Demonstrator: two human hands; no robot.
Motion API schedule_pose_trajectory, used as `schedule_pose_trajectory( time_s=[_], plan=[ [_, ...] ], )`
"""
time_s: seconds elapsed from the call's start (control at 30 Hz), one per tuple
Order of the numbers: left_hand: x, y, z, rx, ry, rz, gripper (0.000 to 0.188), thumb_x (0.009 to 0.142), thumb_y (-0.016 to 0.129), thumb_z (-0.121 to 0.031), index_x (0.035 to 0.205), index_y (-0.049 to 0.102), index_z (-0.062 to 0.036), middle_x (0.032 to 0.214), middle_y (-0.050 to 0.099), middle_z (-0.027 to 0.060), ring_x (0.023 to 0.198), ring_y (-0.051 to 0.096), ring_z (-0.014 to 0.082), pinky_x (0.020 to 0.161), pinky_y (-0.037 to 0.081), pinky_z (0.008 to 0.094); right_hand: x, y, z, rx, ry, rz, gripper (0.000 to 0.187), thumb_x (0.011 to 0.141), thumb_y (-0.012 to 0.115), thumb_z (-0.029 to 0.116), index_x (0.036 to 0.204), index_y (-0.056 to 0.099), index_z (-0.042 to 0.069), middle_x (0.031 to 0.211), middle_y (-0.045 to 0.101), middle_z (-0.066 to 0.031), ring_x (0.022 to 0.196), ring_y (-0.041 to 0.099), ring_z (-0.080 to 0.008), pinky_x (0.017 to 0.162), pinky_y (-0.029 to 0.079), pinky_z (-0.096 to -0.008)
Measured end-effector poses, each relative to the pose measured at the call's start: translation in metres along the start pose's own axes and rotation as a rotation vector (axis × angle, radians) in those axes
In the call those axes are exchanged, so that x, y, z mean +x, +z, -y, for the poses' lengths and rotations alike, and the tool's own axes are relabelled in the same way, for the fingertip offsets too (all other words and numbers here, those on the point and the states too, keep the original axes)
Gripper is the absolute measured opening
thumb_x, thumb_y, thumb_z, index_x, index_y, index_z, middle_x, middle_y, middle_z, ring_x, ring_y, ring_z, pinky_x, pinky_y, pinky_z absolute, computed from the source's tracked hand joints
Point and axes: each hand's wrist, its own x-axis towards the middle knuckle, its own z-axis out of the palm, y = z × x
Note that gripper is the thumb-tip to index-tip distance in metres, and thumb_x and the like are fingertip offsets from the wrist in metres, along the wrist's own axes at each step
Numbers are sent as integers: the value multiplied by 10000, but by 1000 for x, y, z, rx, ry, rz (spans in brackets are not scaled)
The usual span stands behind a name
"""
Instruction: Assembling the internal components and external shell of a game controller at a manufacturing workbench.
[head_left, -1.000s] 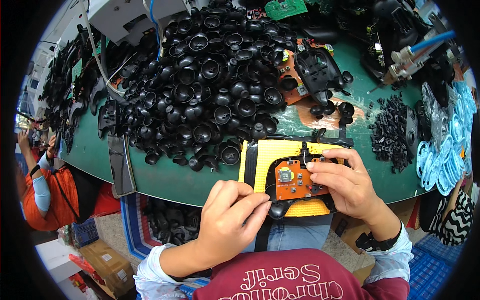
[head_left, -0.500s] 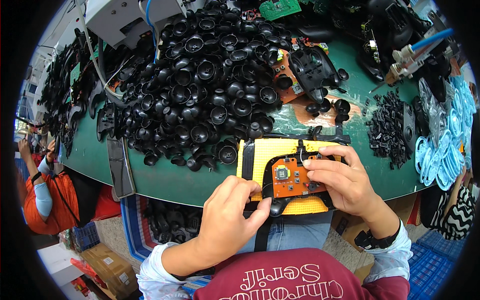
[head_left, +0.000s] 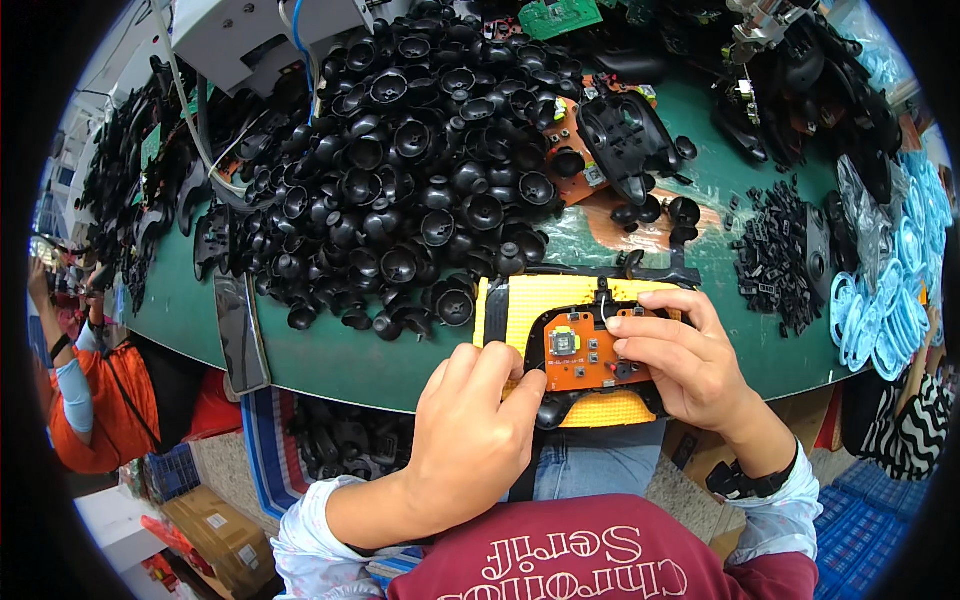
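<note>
A black game controller half-shell (head_left: 553, 412) with an orange circuit board (head_left: 578, 376) in it lies on a yellow textured pad (head_left: 515, 310) at the table's near edge. A white wire (head_left: 604, 308) runs at the board's top. My right hand (head_left: 690, 362) grips the right side, its fingertips on the board's upper right and the wire end. At the shell's left edge my left hand (head_left: 470, 425) is closed, thumb and curled fingers pinched together there. The hand itself hides exactly what its fingertips press on.
Beyond the pad rises a big heap of black thumbstick caps (head_left: 400, 180). Small black parts (head_left: 775, 260) and light-blue plastic rings (head_left: 875, 320) lie right. Another black shell (head_left: 630, 140) stands behind. A flat dark phone-like slab (head_left: 240, 335) lies left. Another person (head_left: 100, 400) works far left.
My left hand has closed from a spread thumb and finger into a pinch and turned at the shell's left edge. The blue-tipped tool at the upper right has moved out of place. My right hand stays put.
</note>
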Motion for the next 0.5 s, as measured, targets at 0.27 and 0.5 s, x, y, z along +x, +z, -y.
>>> schedule_pose_trajectory(
  time_s=[0.27, 0.5],
  plan=[
    [7, 10, -1, -211, 234, 1, 431, 664, 831, -119, 1073, 704, -70, 1270, 594, 162, 1149, 580, 359, 925, 499, 434, 0, -1, 0, 9, -4, -11, 415, 664, 732, 5, 1070, 673, 65, 1148, 692, -53, 1067, 608, -314, 909, 497, -406],
    [3, 27, 11, -140, 269, -13, 416, 666, 834, -134, 1066, 722, -110, 1300, 605, 132, 1205, 564, 344, 959, 501, 426, -1, -29, 1, 289, 252, -81, 378, 790, 738, 32, 1155, 641, 40, 1227, 662, -113, 1118, 624, -318, 979, 474, -417]
  ],
)
